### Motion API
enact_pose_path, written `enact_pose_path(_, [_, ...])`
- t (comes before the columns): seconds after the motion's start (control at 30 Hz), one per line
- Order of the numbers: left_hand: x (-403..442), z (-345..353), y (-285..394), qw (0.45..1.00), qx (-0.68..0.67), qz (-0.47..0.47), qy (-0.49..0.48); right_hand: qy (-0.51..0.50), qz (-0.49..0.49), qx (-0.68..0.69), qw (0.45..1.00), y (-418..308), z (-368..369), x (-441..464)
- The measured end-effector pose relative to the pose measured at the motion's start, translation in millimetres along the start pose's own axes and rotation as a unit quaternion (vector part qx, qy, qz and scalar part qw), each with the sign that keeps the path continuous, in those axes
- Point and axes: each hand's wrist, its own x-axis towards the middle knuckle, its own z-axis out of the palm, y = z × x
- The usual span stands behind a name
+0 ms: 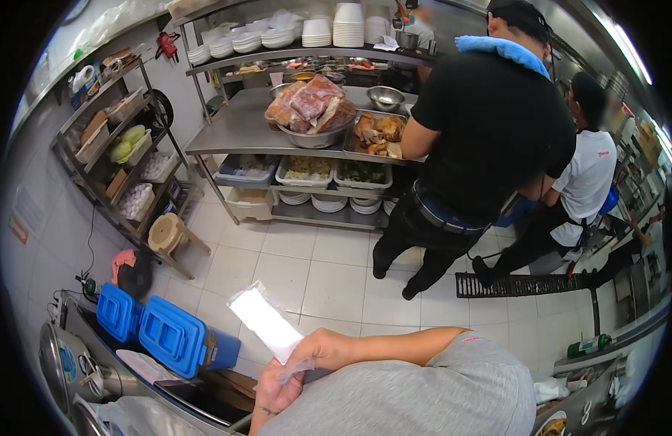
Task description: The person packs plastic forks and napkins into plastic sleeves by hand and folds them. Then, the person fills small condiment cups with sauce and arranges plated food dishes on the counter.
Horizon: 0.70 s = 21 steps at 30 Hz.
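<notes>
A: Item in hand?
B: White packet [262,318], clear plastic wrap. Its lower end is at the right hand [321,350]; the rest juts up and left, beyond the fingers, above the floor [336,276].
A: State of the hands?
B: Right: fingers closed on the packet's lower end. Left hand [276,390]: just below, near the loose plastic; fingers partly hidden, grip cannot be told.
A: Nearby?
B: Blue lidded bin [172,336], left of the packet. Plastic stool [167,232] farther up-left.
A: Beyond?
B: Steel tabletop [231,127], bearing a bowl [314,138] heaped with bagged meat [316,98]. Co-worker in black [492,131] stands beside it.
</notes>
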Motion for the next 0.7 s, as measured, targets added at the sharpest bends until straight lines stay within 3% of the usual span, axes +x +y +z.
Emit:
enact_pose_path(0.1, [0,-9,-1,1.000,-0.021,-0.017,0.008,-0.044,0.021,-0.014,0.999,-4,-3,4])
enact_pose_path(0.3, [10,-45,1,0.995,-0.061,-0.052,-0.052,-0.027,-0.179,-0.126,0.975,10,1,14])
enact_pose_path(0.47, [7,-8,8,0.998,-0.038,-0.038,-0.043,-0.012,-0.191,-0.127,0.973,11,0,22])
enact_pose_path(0.57, [10,-9,16,0.990,-0.025,-0.082,-0.112,-0.026,-0.195,-0.150,0.969,6,-3,26])
enact_pose_path(0.63, [20,-25,13,0.998,0.028,-0.057,-0.006,-0.039,-0.193,-0.159,0.967,16,-5,30])
enact_pose_path(0.7, [22,4,23,0.998,0.062,-0.025,0.018,-0.036,-0.159,-0.121,0.979,10,-7,33])
